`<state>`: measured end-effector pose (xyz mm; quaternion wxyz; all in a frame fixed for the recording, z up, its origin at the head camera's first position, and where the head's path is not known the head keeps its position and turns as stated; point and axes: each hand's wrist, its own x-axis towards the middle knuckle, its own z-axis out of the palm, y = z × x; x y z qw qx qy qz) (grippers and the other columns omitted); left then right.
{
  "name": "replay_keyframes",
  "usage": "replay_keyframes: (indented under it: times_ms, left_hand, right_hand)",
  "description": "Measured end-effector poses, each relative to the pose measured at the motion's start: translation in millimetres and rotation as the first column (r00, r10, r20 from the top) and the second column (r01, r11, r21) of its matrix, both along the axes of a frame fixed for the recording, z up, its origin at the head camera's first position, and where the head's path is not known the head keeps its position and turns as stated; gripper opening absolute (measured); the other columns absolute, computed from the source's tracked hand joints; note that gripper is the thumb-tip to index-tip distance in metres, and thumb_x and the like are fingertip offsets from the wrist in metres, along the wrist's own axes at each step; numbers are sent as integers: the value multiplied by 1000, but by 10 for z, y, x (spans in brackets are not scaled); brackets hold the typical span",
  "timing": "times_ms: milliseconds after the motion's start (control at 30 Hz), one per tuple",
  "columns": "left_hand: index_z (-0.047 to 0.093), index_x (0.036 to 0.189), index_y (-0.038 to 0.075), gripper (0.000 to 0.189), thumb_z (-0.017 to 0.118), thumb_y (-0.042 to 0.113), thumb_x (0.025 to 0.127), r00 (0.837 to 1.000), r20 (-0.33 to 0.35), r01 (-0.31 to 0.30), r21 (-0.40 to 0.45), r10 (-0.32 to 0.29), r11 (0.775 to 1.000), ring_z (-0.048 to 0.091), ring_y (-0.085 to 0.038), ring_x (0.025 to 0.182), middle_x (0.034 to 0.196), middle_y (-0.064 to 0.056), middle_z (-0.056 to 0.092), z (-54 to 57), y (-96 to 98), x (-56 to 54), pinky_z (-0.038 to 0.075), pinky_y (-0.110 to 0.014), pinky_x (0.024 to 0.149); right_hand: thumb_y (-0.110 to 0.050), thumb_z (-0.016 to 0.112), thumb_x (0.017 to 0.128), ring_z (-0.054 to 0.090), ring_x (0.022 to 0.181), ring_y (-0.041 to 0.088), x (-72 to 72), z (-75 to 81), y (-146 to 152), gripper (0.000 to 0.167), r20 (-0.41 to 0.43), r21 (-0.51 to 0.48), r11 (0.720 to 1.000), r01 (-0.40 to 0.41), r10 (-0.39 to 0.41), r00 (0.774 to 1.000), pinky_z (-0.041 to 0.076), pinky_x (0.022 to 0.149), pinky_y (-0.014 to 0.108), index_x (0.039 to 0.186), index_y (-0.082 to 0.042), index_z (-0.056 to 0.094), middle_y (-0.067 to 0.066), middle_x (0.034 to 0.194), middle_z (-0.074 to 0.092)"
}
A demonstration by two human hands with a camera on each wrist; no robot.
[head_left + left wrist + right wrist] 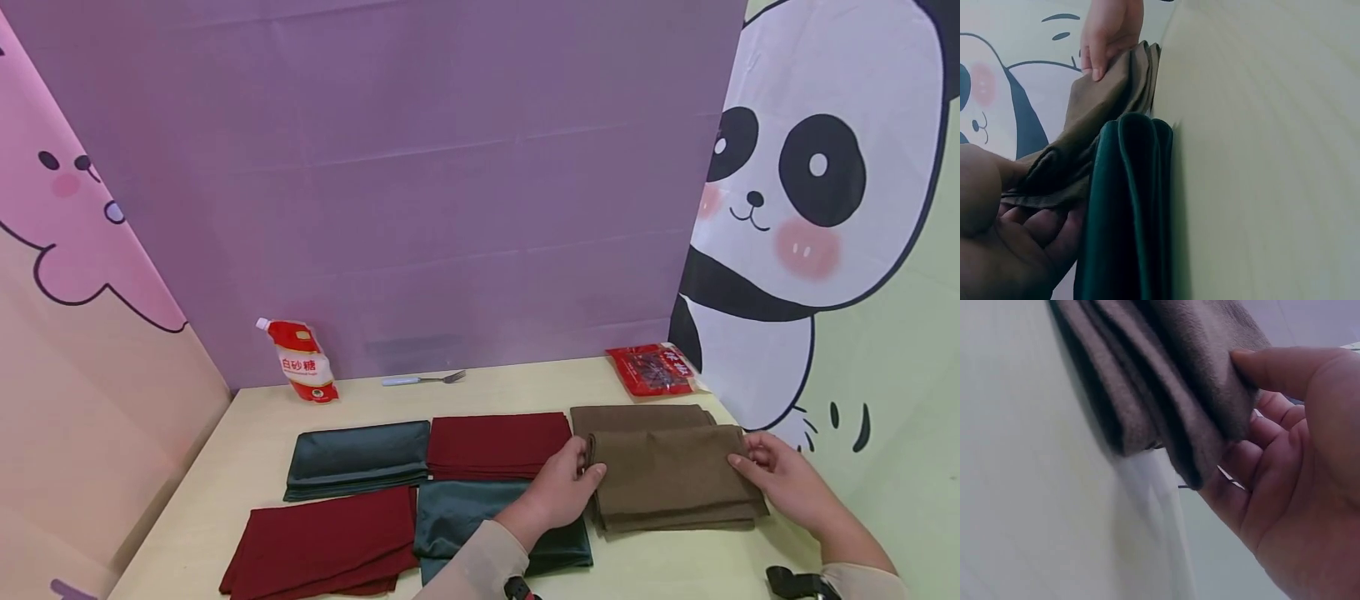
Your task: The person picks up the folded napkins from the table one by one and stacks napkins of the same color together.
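A folded brown cloth (671, 475) is between my two hands at the right of the table, overlapping another folded brown cloth (637, 417) behind it. My left hand (562, 490) pinches its left edge, thumb on top and fingers beneath, as the left wrist view shows. At the opposite edge my right hand (787, 482) pinches the layered cloth (1204, 369) between thumb and fingers. Under my left forearm lies a folded teal cloth (468, 504), whose rounded folds stand close to the left hand (1016, 244) in the left wrist view.
Left of the hands lie a folded teal cloth (360, 454) and two folded red cloths, one at the back (498, 446) and one in front (330, 542). Along the back are a red-and-white pouch (303, 362), a fork (423, 379) and a red packet (652, 371).
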<state>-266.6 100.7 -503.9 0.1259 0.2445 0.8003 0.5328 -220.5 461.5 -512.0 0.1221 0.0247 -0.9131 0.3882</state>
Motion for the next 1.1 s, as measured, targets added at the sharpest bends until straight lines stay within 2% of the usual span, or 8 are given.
replay_keyframes:
  times_ms: [200,300,400,467,667,800,933,1100]
  left_hand:
    - [41,144,8,41,53,29,112,999,38,4,86,-7,996,56,-14,114,126,-8,57,-29,4,-3,52,-34,89]
    - [36,146,5,41,51,22,112,989,142,15,216,-47,976,61,-23,117,129,-12,57,-57,11,-10,61,-42,76]
    - [33,150,8,46,55,15,111,964,249,1,341,-92,940,65,-27,114,138,-12,54,-97,25,-23,63,-48,61]
    - [32,151,11,52,60,10,107,953,282,-9,378,-107,926,67,-28,111,141,-11,53,-124,39,-40,63,-48,61]
    - [32,156,24,81,79,9,93,975,221,-29,264,-32,964,62,-30,126,150,-10,50,-143,35,-73,62,-46,85]
    - [32,158,29,86,83,12,90,987,160,-51,216,17,975,59,-30,130,152,-7,49,-116,12,-70,58,-44,95]
    - [34,159,25,83,80,8,92,992,123,-66,268,34,961,63,-21,118,143,-4,54,-106,26,-68,61,-39,87]
    - [50,148,24,64,78,3,94,989,112,-130,352,96,927,66,-13,99,129,-1,57,-117,78,-64,61,-31,76]
  right_hand:
    - [-13,57,109,67,84,5,-2,15,-17,27,73,-158,987,-40,52,996,56,70,27,125,6,46,6,106,73]
    - [-15,56,110,70,88,7,-1,33,-29,33,111,-248,967,-60,89,990,58,72,30,132,5,43,1,112,73]
    - [-14,59,108,70,92,8,-7,44,-39,44,115,-267,959,-99,133,984,59,73,30,142,8,41,-1,114,71]
    - [-8,62,106,70,95,7,-14,43,-43,51,101,-268,954,-133,165,981,59,75,29,146,12,38,1,117,70]
    - [5,67,98,68,101,0,-24,9,-6,60,27,-285,936,-206,222,975,60,77,25,149,16,37,-12,118,66]
    - [8,67,97,70,99,2,-27,-13,21,59,-48,-304,927,-222,218,975,60,76,23,151,4,44,-14,115,68]
    - [9,68,97,71,96,3,-29,-13,4,57,-101,-313,934,-174,149,984,59,75,21,148,-4,47,-9,111,72]
    - [7,72,95,69,91,-1,-18,13,-63,39,-126,-307,949,-67,29,992,56,73,16,128,7,52,-12,104,72]
